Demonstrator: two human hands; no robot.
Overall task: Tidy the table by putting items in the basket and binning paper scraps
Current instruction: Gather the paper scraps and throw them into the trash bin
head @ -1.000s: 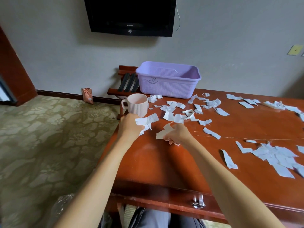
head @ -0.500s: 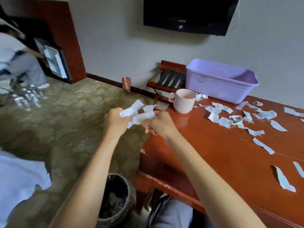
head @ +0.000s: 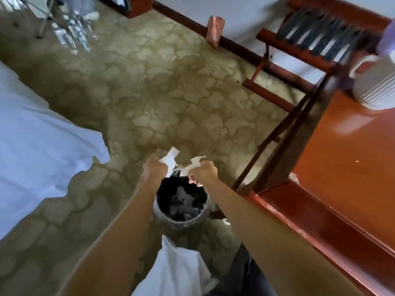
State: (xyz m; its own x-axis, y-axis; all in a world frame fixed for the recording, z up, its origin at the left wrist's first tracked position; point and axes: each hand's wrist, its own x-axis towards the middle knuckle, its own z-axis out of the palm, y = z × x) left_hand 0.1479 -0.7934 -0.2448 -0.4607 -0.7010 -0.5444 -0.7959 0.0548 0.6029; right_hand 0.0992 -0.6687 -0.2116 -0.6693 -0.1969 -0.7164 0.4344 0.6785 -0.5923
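Mia: What is far on the left?

Tom: A white sheet (head: pixel 42 135) lies over a bed there. It hangs down to the carpet (head: pixel 149 92), which has a leafy pattern. Some clear bottles (head: pixel 72 37) stand at the top, but they look blurry.

Mia: Where are the person's hands?

Tom: Both are low in the middle, right over the bin. The left hand (head: pixel 155 167) has its fingers curled tight round a bunch of paper scraps (head: pixel 171 158). One white piece sticks up out of the fist.

Mia: And the bin?

Tom: The bin (head: pixel 179 221) stands on the carpet, just under the hands and near the table corner. It is dark inside, and more paper scraps lie in it.

Mia: What does the other hand do?

Tom: The right hand (head: pixel 203 170) is just beside the left one. Its fingers are curled too, and they pinch more white scraps.

Mia: What is on the right?

Tom: A wooden rack (head: pixel 310 39) with dark straps stands by the wall. The shiny brown table (head: pixel 342 157) fills the right side. A ribbed mug (head: pixel 376 86) sits on it near the far corner. A small bit of the purple basket (head: pixel 386 43) peeks in at the edge, behind the mug.
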